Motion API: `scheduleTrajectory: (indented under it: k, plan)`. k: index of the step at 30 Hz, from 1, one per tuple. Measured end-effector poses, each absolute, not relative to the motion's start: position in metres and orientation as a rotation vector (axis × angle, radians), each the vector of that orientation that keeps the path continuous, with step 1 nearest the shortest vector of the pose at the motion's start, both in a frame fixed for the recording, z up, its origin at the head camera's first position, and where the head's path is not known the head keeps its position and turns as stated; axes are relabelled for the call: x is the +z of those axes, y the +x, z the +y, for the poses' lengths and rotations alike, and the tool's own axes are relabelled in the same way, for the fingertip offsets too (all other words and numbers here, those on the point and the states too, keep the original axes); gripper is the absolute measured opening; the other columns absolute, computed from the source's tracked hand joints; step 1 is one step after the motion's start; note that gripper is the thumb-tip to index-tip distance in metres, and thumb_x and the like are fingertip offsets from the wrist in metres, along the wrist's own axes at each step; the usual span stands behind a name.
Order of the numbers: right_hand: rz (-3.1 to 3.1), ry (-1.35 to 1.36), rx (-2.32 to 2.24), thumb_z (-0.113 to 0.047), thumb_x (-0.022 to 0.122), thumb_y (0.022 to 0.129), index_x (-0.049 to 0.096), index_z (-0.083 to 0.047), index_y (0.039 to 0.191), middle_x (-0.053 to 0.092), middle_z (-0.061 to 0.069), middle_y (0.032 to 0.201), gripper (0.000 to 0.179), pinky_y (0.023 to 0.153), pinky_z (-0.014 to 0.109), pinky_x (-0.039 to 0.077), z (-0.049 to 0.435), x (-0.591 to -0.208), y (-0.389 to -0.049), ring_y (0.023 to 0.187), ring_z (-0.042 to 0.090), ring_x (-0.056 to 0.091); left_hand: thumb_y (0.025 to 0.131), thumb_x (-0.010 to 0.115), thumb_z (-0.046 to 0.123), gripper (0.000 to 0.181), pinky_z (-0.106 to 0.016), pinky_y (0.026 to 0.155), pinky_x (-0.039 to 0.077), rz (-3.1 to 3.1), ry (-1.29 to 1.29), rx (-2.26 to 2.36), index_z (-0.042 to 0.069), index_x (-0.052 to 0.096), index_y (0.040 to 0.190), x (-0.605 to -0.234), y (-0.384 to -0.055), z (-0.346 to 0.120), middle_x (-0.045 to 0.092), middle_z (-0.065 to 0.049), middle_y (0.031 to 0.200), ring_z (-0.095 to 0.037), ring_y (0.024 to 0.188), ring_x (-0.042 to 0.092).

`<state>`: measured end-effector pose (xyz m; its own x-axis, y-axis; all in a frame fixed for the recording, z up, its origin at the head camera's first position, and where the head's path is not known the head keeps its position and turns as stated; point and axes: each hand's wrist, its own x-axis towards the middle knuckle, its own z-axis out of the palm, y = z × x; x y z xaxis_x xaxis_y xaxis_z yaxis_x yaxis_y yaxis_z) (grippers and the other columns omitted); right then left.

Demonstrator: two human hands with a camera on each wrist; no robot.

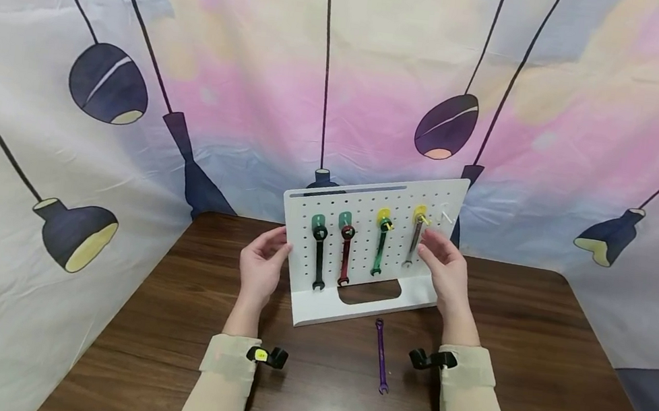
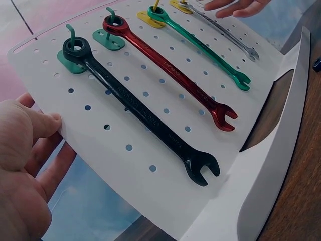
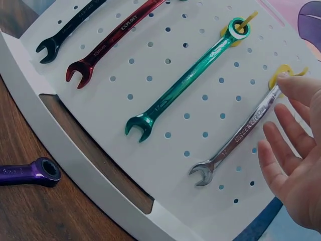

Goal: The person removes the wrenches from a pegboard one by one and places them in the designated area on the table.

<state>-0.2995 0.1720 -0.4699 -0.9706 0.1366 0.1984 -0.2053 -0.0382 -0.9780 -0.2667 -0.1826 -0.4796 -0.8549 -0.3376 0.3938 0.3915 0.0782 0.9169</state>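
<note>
A white pegboard stands tilted on the table, with a black wrench, a red wrench, a green wrench and a silver wrench hanging in a row from hooks. My left hand holds the board's left edge, thumb on the front face and fingers behind. Beside the silver wrench is my right hand, fingers spread and loosely bent. Its thumb tip overlaps that wrench's ring end in the right wrist view. A purple wrench lies on the table before the board.
Green hooks carry the left pair of wrenches, yellow hooks the other pair. A pale hook sits at the board's upper right. The brown wooden table reaches back to a patterned cloth.
</note>
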Motion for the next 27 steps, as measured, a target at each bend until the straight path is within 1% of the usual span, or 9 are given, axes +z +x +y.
scheduleTrajectory:
  k: [4, 9, 12, 17, 21, 27]
  plan:
    - [-2.044, 0.076, 2.082, -0.016, 0.075, 0.103, 0.06, -0.004, 0.15, 0.061, 0.013, 0.149, 0.05, 0.106, 0.025, 0.048, 0.174, -0.473, -0.3, 0.128, 0.015, 0.06, 0.097, 0.078, -0.001, 0.03, -0.024, 0.076, 0.051, -1.849, -0.068, -1.819, 0.009, 0.08, 0.125, -0.48, -0.267, -0.183, 0.076, -0.013, 0.107, -0.016, 0.092, 0.068]
    - [-2.1, 0.09, 2.082, -0.016, 0.072, 0.105, 0.054, -0.005, 0.155, 0.055, 0.015, 0.156, 0.054, 0.116, 0.038, 0.042, 0.173, -0.478, -0.302, 0.138, 0.024, 0.055, 0.097, 0.078, 0.0, 0.03, -0.025, 0.075, 0.05, -1.851, -0.072, -1.812, 0.01, 0.08, 0.125, -0.48, -0.266, -0.183, 0.076, -0.012, 0.107, -0.017, 0.092, 0.067]
    - [-2.122, 0.115, 2.093, -0.017, 0.07, 0.106, 0.051, -0.004, 0.157, 0.052, 0.015, 0.159, 0.056, 0.12, 0.043, 0.038, 0.173, -0.48, -0.303, 0.142, 0.028, 0.052, 0.097, 0.078, 0.0, 0.03, -0.025, 0.076, 0.05, -1.851, -0.07, -1.812, 0.01, 0.08, 0.125, -0.48, -0.266, -0.182, 0.076, -0.012, 0.107, -0.017, 0.092, 0.068]
    - [-2.142, 0.146, 2.095, -0.017, 0.069, 0.107, 0.048, -0.004, 0.159, 0.049, 0.015, 0.16, 0.058, 0.122, 0.046, 0.036, 0.171, -0.481, -0.303, 0.145, 0.031, 0.048, 0.097, 0.078, -0.001, 0.03, -0.025, 0.076, 0.051, -1.849, -0.064, -1.816, 0.009, 0.08, 0.125, -0.481, -0.267, -0.182, 0.076, -0.012, 0.107, -0.016, 0.092, 0.068]
    - [-2.17, 0.141, 2.081, -0.017, 0.068, 0.108, 0.047, -0.006, 0.161, 0.049, 0.015, 0.161, 0.058, 0.122, 0.047, 0.035, 0.171, -0.481, -0.303, 0.147, 0.031, 0.047, 0.097, 0.078, -0.001, 0.03, -0.024, 0.076, 0.051, -1.85, -0.051, -1.818, 0.008, 0.079, 0.125, -0.48, -0.267, -0.182, 0.076, -0.012, 0.107, -0.015, 0.092, 0.068]
    - [-2.195, 0.133, 2.087, -0.011, 0.063, 0.109, 0.042, -0.002, 0.162, 0.044, 0.019, 0.164, 0.058, 0.122, 0.048, 0.034, 0.172, -0.48, -0.304, 0.149, 0.036, 0.043, 0.098, 0.077, 0.0, 0.028, -0.024, 0.077, 0.05, -1.85, -0.043, -1.817, 0.008, 0.079, 0.125, -0.48, -0.266, -0.181, 0.076, -0.012, 0.108, -0.016, 0.093, 0.067]
